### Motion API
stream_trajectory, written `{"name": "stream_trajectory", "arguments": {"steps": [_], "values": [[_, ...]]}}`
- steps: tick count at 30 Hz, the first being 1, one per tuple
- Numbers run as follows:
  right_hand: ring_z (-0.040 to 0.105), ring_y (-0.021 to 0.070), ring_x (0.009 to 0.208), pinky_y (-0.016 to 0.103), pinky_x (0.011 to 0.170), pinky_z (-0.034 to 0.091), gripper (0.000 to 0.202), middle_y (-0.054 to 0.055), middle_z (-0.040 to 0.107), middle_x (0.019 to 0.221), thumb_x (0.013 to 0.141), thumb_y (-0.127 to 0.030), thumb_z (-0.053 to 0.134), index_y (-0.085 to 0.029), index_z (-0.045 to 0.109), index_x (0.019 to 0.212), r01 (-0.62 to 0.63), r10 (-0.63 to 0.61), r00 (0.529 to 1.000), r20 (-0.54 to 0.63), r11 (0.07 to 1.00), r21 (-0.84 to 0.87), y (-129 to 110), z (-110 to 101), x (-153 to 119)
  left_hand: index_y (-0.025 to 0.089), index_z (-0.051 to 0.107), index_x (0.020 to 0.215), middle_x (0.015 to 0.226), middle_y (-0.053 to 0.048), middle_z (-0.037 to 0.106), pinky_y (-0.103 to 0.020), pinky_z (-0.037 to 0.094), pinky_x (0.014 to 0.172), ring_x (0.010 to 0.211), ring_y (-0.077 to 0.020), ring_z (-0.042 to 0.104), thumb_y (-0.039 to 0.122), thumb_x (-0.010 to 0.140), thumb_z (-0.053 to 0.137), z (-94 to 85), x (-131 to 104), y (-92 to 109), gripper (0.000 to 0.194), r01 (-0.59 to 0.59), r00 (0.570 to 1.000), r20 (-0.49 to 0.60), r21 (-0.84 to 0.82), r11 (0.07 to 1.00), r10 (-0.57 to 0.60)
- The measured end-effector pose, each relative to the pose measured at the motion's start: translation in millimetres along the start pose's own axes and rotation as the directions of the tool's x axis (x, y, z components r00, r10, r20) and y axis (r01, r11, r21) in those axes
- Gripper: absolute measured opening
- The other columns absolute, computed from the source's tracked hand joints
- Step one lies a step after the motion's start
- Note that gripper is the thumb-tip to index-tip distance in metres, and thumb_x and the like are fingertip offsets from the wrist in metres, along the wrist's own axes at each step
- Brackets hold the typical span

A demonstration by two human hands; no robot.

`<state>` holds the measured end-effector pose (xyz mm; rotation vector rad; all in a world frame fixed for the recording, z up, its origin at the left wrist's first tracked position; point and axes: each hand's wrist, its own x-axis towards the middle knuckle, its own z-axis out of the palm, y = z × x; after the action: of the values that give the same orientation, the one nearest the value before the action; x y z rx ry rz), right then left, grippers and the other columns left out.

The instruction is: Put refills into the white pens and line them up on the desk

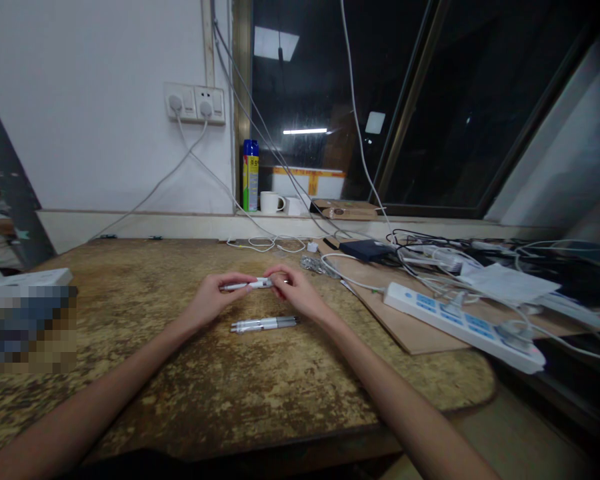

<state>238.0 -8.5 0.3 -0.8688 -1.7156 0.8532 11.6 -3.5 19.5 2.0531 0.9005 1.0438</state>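
Observation:
Just above the worn wooden table (200, 380), a white pen (260, 283) is held level between both hands. My left hand (215, 295) pinches its left part between thumb and fingers. At the other end, my right hand (293, 290) has its fingers closed on the pen, and they hide part of it. On the table below the hands lie white-and-grey pens (265, 325), side by side and pointing left to right. A small heap of shiny, clear or metallic bits (317, 265) sits beyond my right hand; I cannot make out what they are.
A white power strip (460, 323) and a brown board (395, 320) lie to the right, with tangled cables and a dark box (365, 251) behind. On the sill stand a spray can (251, 177) and a white mug (271, 202). A white object (55, 277) is at far left.

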Motion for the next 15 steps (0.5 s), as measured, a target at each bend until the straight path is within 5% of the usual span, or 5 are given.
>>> {"name": "stream_trajectory", "arguments": {"steps": [15], "values": [[0.046,0.0119,0.045,0.023,0.046,0.033,0.027,-0.005,0.053,0.055,0.095,-0.039,0.048,-0.018,0.063,0.102,-0.127,0.126,0.992,0.024,0.99,0.061,0.3,0.1,-0.8,0.021,0.08,0.109,0.112,-0.008,0.078,-0.038,0.049,0.1,0.105,-0.0274,0.071,0.045,0.085,0.072,0.9,-0.2,-0.4,0.035,-0.006,1.0,-0.003,0.006,1.0,0.006]]}}
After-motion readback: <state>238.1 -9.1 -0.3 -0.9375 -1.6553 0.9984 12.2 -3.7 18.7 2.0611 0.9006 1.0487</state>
